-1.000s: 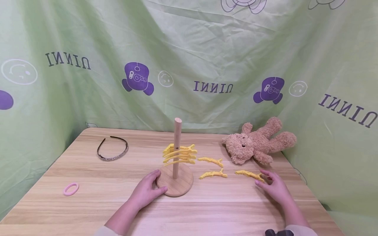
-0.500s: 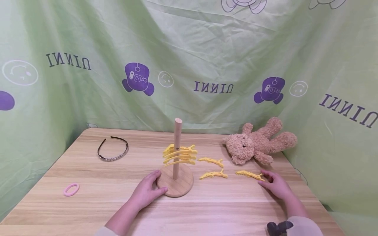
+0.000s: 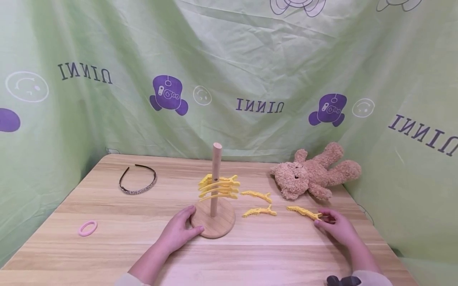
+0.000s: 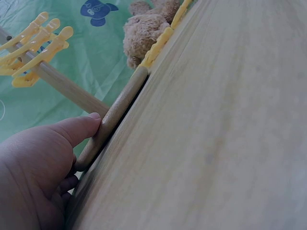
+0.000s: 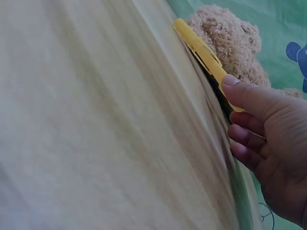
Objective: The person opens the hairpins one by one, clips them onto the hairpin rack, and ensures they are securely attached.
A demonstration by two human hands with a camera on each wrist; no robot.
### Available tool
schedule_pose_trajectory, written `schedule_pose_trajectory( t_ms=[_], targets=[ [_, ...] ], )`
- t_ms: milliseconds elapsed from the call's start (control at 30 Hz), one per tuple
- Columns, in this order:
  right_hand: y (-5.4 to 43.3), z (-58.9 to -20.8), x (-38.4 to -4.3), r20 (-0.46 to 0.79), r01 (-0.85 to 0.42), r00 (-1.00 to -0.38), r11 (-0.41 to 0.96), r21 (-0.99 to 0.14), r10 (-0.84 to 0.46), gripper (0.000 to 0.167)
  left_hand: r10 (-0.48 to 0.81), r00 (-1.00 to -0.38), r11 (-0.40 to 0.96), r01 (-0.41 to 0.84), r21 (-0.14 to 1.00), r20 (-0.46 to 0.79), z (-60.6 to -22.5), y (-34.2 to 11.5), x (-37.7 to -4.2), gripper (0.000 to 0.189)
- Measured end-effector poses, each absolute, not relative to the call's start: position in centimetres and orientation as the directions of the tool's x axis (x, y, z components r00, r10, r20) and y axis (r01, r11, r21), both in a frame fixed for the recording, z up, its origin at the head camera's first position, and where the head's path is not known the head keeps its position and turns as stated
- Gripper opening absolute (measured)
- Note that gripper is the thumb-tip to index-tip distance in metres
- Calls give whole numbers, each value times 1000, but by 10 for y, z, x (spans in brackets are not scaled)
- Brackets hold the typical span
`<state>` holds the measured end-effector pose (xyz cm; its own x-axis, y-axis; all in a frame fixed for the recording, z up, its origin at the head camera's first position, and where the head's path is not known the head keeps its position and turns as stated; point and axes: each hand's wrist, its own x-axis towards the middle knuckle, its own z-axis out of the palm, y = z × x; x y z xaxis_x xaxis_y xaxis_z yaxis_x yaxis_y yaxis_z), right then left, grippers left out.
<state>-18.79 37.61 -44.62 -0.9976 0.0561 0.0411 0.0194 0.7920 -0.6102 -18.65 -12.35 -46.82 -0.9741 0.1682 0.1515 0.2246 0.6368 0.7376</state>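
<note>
A wooden stand (image 3: 223, 222) with a round base and an upright post stands at the table's middle. My left hand (image 3: 177, 230) grips the left side of its base; in the left wrist view the thumb lies on the base rim (image 4: 117, 105). Several yellow hair clips (image 3: 223, 190) are clamped on the post one above another. At the right, my right hand (image 3: 338, 227) pinches one end of a yellow hair clip (image 3: 302, 211) between thumb and fingers. The right wrist view has this clip (image 5: 197, 47) angled up from the fingertips, low over the table.
Two more yellow clips, a rear one (image 3: 255, 195) and a nearer one (image 3: 260, 211), lie right of the stand. A brown teddy bear (image 3: 315, 174) lies at the back right. A headband (image 3: 138, 191) and a pink ring (image 3: 81, 232) lie on the left of the table (image 3: 143, 222).
The right hand's thumb and fingers have closed on the clip's end, and the clip has shifted slightly. The left hand keeps its place on the stand's base.
</note>
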Motion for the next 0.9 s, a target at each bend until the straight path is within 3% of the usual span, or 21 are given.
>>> schedule_pose_trajectory(
  t_ms=[167,333,900],
  targets=[
    [369,-440,-183,8,47,-997,713,-699,74,61,166,-974,639,226,736,155,-468,-124,-187,75],
    [355,-425,-181,65,-2,-995,649,-761,74,55,166,-974,638,225,736,154,-467,-124,-187,75],
    [280,-354,-192,272,-234,-962,593,-770,-27,41,172,-975,628,220,747,143,-468,-124,-186,75]
  ],
)
